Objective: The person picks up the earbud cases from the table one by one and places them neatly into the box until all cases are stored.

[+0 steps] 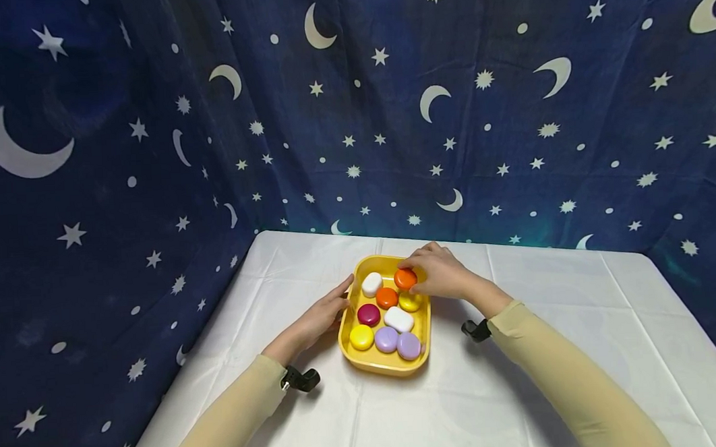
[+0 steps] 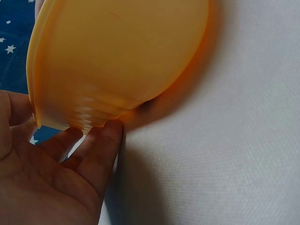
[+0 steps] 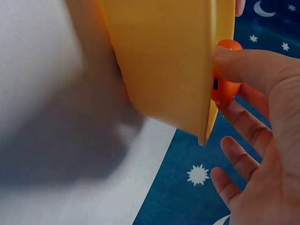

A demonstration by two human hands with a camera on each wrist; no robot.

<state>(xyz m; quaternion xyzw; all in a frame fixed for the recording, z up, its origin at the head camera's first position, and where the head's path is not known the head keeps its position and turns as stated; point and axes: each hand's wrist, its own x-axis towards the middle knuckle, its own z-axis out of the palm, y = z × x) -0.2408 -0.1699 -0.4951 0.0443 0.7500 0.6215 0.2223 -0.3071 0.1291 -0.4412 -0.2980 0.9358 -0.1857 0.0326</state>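
A yellow tray [image 1: 385, 368] holds several glossy rounded pieces. My right hand [image 1: 442, 273] pinches an orange rounded piece [image 1: 405, 279] between thumb and fingers at the tray's far right corner. A small dark slot shows on that orange piece [image 3: 228, 93] in the right wrist view, close to the rim; the other fingers spread loosely below. On the opposite side, my left hand [image 1: 317, 320] rests its fingers against the tray's outer wall. In the left wrist view, fingertips [image 2: 112, 129] touch the wall low down near the cloth, while another finger lies at the rim.
In the tray lie a second orange piece [image 1: 387, 297], white pieces [image 1: 399, 319], yellow ones [image 1: 361, 337], a dark red one [image 1: 369, 315] and lilac ones [image 1: 386, 339]. A white cloth [image 1: 465, 407] covers the table. Behind hangs a dark blue star-and-moon curtain [image 1: 389, 114].
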